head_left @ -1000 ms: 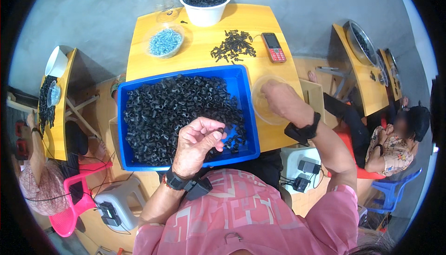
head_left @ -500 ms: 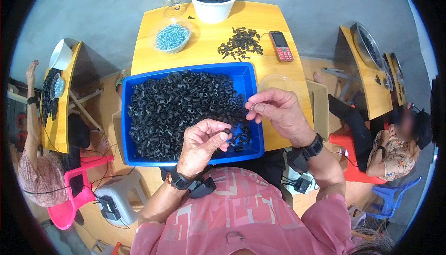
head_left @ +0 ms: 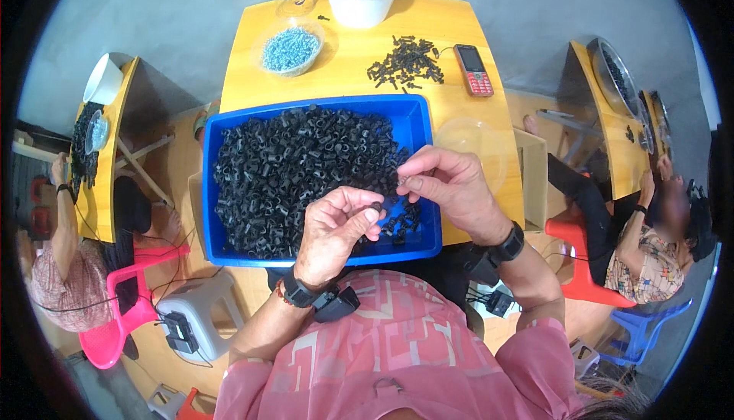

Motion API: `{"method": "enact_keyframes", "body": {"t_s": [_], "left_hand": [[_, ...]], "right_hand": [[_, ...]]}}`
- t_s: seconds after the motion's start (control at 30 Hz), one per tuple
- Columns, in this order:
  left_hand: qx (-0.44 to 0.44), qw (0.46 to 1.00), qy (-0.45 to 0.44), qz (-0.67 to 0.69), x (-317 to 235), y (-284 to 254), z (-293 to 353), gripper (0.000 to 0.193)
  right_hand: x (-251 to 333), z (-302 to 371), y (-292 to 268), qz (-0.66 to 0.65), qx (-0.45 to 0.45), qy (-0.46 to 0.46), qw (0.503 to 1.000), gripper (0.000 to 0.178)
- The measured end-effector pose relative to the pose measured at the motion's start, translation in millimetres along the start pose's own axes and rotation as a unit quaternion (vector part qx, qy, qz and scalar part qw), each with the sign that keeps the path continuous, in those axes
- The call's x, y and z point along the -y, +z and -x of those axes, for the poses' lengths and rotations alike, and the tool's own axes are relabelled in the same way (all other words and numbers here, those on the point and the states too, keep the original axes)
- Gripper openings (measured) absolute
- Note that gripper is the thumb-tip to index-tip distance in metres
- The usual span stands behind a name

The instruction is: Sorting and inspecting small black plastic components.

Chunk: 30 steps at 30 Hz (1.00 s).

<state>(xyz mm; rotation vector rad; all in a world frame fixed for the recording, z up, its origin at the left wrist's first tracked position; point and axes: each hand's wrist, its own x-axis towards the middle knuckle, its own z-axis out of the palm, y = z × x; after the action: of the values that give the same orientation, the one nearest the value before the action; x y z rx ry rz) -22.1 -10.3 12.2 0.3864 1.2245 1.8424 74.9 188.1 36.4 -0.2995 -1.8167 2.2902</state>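
Observation:
Over the front right of a blue tray, my two hands work close together but apart. My left hand pinches a small black plastic part between thumb and fingertips. Thumb and forefinger of my right hand are closed on a tiny thin piece that looks like a small spring, too small to make out well. Under them, the tray holds a heap of black plastic clips, ring-like and open on one side. Blue tray floor shows at its right side.
On the yellow table stand a clear bowl of light-blue small pieces, a white tub of black parts, a pile of black pins, a red phone and a clear lid. Other people sit at tables on both sides.
My right hand has come slightly nearer to my left, its pinch kept. The view has shifted a little. The person at left has lowered a raised hand; the person at right has lifted theirs.

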Motion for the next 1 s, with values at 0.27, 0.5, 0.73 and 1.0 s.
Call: {"method": "enact_keyframes", "body": {"t_s": [0.27, 0.5, 0.73, 1.0], "left_hand": [[0.002, 1.000, 0.000, 0.019, 0, 1, 0, 0.016], [0.001, 1.000, 0.008, 0.029, 2, -1, 0, 0.013], [0.000, 1.000, -0.003, 0.021, 3, -3, 0, 0.013], [0.013, 1.000, -0.002, 0.025, 0, -3, -1, 0.012]], "right_hand": [[-14, 1, 24, 0.099, 0.014, -0.082, 0.992, 0.011], [-8, 6, 25, 0.185, 0.022, -0.093, 0.978, 0.011], [5, 6, 30, 0.296, 0.045, -0.172, 0.939, 0.019], [0, 8, 29, 0.280, 0.051, -0.166, 0.944, 0.024]]}}
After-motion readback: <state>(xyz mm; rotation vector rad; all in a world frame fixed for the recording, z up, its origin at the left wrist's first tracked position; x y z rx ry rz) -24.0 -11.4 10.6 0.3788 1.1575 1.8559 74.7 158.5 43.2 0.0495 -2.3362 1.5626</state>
